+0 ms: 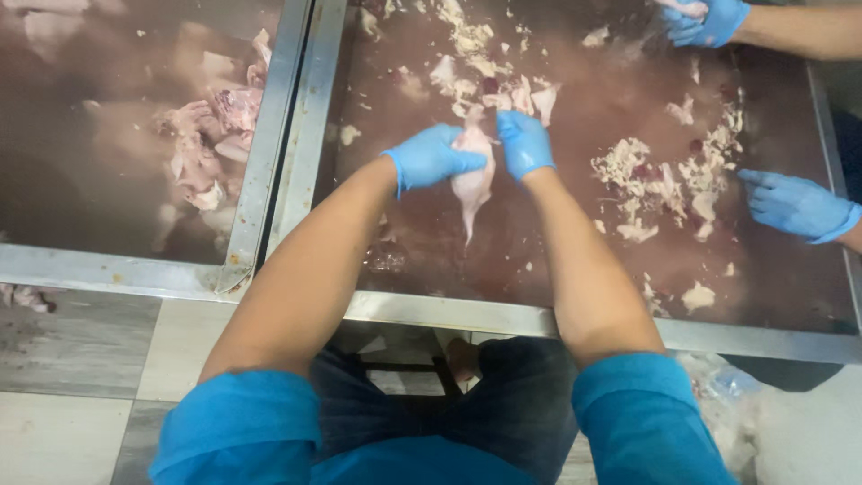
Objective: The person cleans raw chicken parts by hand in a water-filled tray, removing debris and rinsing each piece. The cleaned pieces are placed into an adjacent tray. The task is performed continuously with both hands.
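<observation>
Nearest the lens: blue rolled-up sleeves (242,422), dark trousers, bare forearms reaching forward over the near steel rim of the right-hand tank (503,316). Grey tiled floor (81,368) below, left.

Left hand (429,159), blue glove: closed on the upper left side of a pale piece of raw meat (473,184), fingers curled round it. Right hand (525,144), blue glove: pinching the same piece at its top right, thumb and fingers shut on it. Piece held up between both hands, above murky reddish-brown water, roughly mid-tank toward the left half, narrow end hanging down toward the near rim.

Floating in the same tank: pale scraps (467,40) bunched at the far edge just behind the hands; a bigger cluster of scraps (660,180) toward the right side, a few loose bits near the near right corner.

Right edge of tank: two more blue-gloved hands from another person. Upper one (705,20) at the far right corner, gripping something pale, detail unclear. Lower one (795,205) at the right rim, fingers spread flat, just beside the right cluster.

Left-hand tank (269,162), separate steel frame, touching alongside: same murky water, pinkish meat pieces (211,144) piled near its right wall.
</observation>
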